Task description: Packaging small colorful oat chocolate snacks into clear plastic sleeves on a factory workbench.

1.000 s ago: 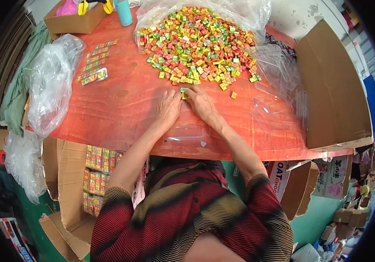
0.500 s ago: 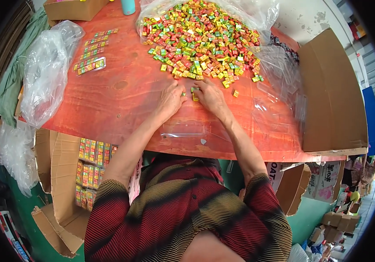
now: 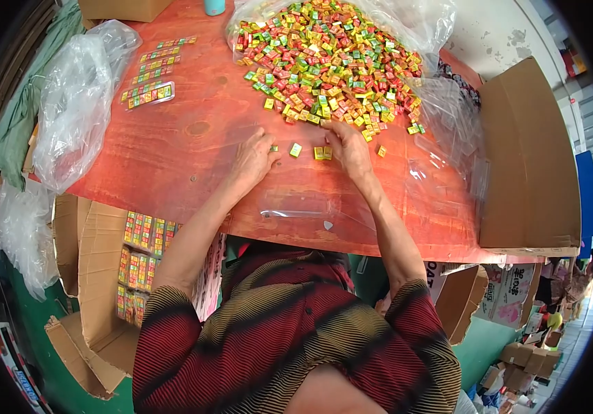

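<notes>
A few small candies (image 3: pixel 318 152) lie on the red bench (image 3: pixel 172 159) near the middle of the view, between both hands, just at the 6 o'clock edge of the big candy pile (image 3: pixel 324 62). The right hand (image 3: pixel 349 148) rests beside them with fingers curled over a pair; whether it grips them I cannot tell. The left hand (image 3: pixel 255 157) lies loosely open at 9 o'clock from them, holding nothing visible. Filled strips (image 3: pixel 148 93) sit at 10 o'clock, beside a crumpled plastic bag (image 3: pixel 75 103).
</notes>
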`<state>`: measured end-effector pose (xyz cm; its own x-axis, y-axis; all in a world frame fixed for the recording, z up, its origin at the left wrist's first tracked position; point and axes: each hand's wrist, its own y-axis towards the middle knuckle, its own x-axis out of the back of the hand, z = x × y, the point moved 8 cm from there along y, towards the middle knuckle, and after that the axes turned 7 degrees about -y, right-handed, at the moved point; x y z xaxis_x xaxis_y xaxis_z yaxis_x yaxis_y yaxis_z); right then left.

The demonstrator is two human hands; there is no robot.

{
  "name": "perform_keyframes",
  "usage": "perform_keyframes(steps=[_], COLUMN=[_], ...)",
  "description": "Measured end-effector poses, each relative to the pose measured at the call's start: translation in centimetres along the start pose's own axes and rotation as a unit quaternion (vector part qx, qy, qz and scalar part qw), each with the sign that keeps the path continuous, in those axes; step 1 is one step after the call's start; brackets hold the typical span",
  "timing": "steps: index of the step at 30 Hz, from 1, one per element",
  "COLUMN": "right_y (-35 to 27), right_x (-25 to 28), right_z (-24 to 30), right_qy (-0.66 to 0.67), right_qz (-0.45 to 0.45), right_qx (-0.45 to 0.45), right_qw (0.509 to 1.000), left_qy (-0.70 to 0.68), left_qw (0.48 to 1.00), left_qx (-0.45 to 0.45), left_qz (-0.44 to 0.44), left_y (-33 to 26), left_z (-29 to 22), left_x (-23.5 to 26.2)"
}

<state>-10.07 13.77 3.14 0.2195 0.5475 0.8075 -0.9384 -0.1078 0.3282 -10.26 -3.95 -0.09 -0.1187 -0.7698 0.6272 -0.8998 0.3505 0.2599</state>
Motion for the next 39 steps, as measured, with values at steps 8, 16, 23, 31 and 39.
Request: perform_keyframes(steps=[8, 16, 23, 31, 39], right_y=[0.3, 7.4, 4.7, -0.7, -0.5], right_x=[-3.6, -4.5, -2.5, -3.5, -6.1], right_z=[2.9, -0.5, 3.9, 2.7, 6.0], right_qy=[-0.131, -0.303, -0.162, -0.098, -0.128], right_qz=[0.031, -0.047, -0.035, 0.042, 0.100], right_qx=[0.063, -0.020, 0.016, -0.060, -0.026], right_qw=[0.989, 0.952, 0.986, 0.993, 0.986], left_qy=[0.024, 0.003, -0.012, -0.025, 0.052], left_qw=[1.000, 1.000, 1.000, 0.999, 0.997], left_qx=[0.000, -0.016, -0.020, -0.031, -0.018], left_qz=[-0.011, -0.003, -0.012, 0.021, 0.050], left_y=[-0.1, 0.3, -0.8, -0.3, 0.0], left_z=[0.0, -1.2, -0.6, -0.5, -0.5], left_x=[0.2, -1.0, 0.4, 0.7, 1.4])
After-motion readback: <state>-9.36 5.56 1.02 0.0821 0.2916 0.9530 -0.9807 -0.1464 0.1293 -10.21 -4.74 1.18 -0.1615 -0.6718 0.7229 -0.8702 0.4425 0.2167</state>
